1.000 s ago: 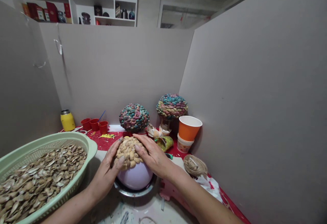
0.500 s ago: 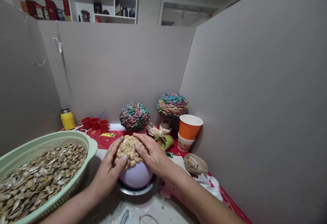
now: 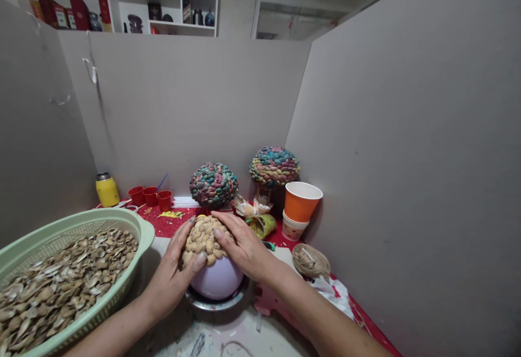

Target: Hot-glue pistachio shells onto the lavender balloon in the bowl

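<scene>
A lilac balloon (image 3: 217, 279) rests in a shallow metal bowl (image 3: 216, 306). Tan nut shells (image 3: 204, 239) cover its upper part in close rows. My left hand (image 3: 178, 262) cups the shell-covered side from the left, its thumb lying on the lower shells. From the right, my right hand (image 3: 243, 246) curves over the top and side, thumb against the shells. The two hands grip the balloon between them; the palms' contact is hidden. Left of my left hand, a green basket (image 3: 147, 233) holds many loose shell halves (image 3: 69, 281).
Two multicoloured shell-covered domes (image 3: 214, 185) stand at the back. An orange paper cup (image 3: 302, 203), a coil of twine (image 3: 311, 261) and a tipped paint-smeared cup (image 3: 261, 227) are at right. Red cups (image 3: 164, 201) and a yellow jar (image 3: 107, 190) stand back left. Grey panels (image 3: 191, 96) enclose the table.
Both hands keep nearly the same hold on the shell-covered balloon. The whole view has shifted very slightly; nothing was let go or picked up.
</scene>
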Action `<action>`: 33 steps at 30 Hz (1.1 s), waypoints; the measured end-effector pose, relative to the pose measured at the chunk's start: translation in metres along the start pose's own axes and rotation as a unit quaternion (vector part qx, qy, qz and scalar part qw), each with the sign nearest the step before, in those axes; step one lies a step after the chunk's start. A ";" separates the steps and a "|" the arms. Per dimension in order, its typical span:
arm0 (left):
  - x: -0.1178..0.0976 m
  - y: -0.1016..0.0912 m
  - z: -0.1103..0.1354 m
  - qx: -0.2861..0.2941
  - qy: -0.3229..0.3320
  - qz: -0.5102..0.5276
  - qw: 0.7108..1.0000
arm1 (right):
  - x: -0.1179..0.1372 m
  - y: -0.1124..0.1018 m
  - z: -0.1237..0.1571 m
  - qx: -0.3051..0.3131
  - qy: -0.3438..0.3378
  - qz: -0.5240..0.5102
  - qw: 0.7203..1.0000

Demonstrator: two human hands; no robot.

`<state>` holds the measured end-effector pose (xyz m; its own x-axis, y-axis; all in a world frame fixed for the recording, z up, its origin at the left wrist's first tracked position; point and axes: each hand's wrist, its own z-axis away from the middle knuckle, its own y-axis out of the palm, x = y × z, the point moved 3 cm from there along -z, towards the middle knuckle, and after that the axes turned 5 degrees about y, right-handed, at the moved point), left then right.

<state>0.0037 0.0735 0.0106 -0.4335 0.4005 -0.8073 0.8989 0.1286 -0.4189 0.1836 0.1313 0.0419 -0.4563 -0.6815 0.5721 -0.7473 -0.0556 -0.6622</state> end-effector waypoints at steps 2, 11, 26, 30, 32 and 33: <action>0.001 0.000 0.000 -0.004 0.001 0.002 1.000 | 0.000 0.001 0.000 -0.002 0.000 0.000 1.000; 0.001 0.001 0.000 -0.013 -0.002 0.001 1.000 | 0.001 0.001 0.001 -0.005 0.000 0.000 1.000; 0.006 0.002 0.003 -0.028 -0.037 0.018 0.999 | 0.002 -0.002 0.001 0.005 0.010 -0.003 1.000; 0.007 0.004 0.003 -0.018 -0.026 0.006 0.999 | 0.000 -0.001 0.001 0.007 0.014 -0.009 1.000; 0.008 0.004 0.003 -0.022 -0.032 0.019 0.999 | 0.000 -0.001 0.000 0.008 0.014 -0.013 1.000; 0.008 0.004 0.003 -0.026 -0.036 0.030 0.999 | 0.001 -0.001 0.000 0.008 0.014 -0.015 1.000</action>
<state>0.0036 0.0745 0.0009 -0.3812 0.3431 -0.8585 0.9244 0.1547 -0.3487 0.1842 0.1310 0.0433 -0.4468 -0.6591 0.6050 -0.7528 -0.0884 -0.6523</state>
